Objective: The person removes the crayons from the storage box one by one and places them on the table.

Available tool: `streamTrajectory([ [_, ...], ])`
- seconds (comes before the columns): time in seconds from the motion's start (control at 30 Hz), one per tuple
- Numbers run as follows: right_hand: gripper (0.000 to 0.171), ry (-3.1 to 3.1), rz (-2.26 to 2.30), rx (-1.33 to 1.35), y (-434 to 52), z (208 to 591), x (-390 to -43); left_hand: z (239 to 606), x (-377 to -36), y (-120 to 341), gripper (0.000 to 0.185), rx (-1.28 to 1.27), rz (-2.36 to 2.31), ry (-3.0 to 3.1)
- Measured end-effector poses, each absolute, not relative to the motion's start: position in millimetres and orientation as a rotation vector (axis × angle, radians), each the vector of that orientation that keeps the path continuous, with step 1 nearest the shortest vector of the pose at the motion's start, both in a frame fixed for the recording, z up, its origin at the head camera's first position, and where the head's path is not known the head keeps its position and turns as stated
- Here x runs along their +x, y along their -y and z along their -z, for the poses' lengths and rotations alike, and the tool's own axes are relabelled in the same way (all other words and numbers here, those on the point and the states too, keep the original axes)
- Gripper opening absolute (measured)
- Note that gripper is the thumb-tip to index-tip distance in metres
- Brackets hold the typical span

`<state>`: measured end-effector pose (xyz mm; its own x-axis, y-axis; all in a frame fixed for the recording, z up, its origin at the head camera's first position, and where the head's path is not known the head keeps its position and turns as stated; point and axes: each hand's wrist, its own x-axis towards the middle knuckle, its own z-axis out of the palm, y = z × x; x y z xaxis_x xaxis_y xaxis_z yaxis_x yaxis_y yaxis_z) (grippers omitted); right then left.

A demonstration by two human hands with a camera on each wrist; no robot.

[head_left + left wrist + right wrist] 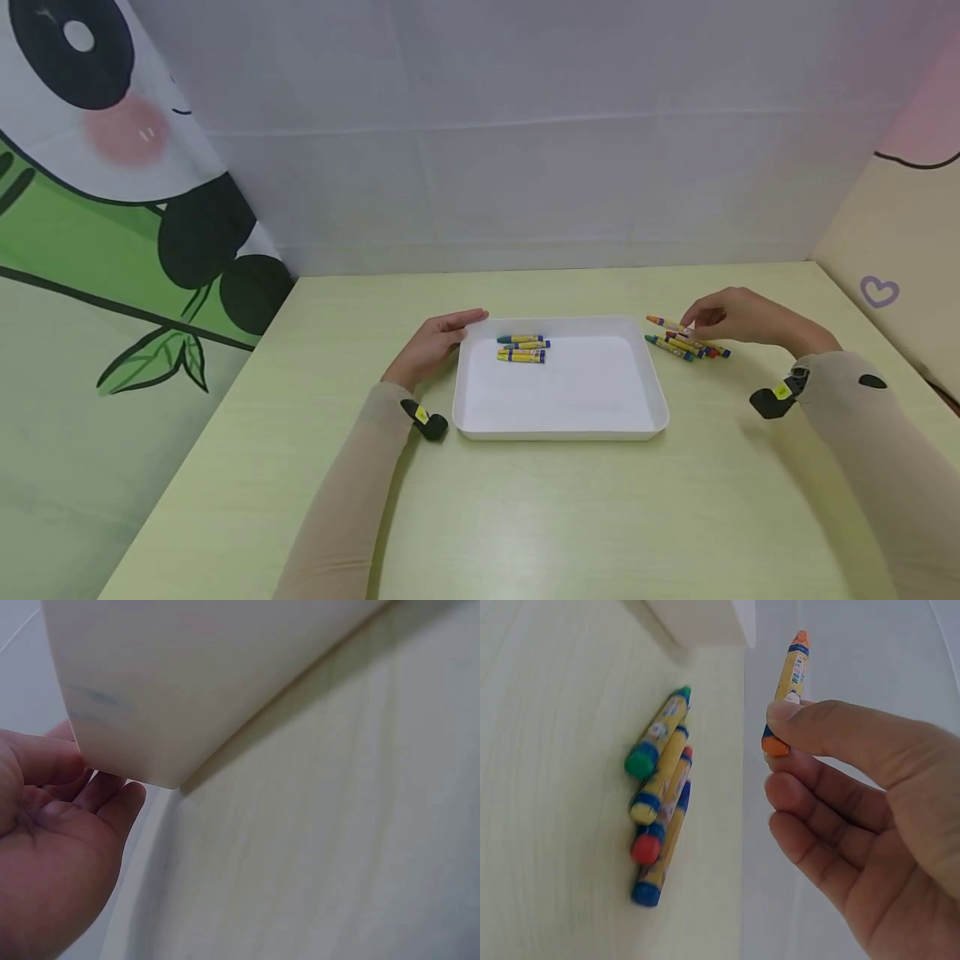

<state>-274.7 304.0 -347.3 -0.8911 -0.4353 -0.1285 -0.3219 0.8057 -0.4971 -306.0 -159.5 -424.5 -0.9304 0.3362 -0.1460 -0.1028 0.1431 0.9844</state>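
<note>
My right hand (738, 315) pinches an orange crayon (789, 679) between thumb and fingertips, over the pile on the table's right side. In the right wrist view, green (660, 735), yellow (660, 780), red (664, 814) and blue (664, 855) crayons lie bunched beneath it, partly overlapping. My left hand (433, 343) grips the far left corner of a white tray (570, 400), its thumb at the outer wall. Several yellow-wrapped crayons (521, 356), with green and yellow ends, lie side by side in the tray's far left part.
The tray stands on a pale wooden table (540, 517), its right wall close to the crayon pile. A grey-white backdrop (525, 192) rises behind the table, and printed panels (210, 233) flank it.
</note>
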Motion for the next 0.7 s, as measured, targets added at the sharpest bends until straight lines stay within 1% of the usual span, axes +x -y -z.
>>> streamTrajectory([
  [0.3, 0.021, -2.783, 0.667, -0.510, -327.1, 359.1, -274.8, 423.8, -304.4, 159.9, 0.042, 0.218, -1.849, -2.095],
  [0.7, 0.023, -2.804, 0.609, -0.429, -346.4, 371.9, -276.2, 425.9, -305.3, 160.8, 0.042, 0.200, -1.853, -2.090],
])
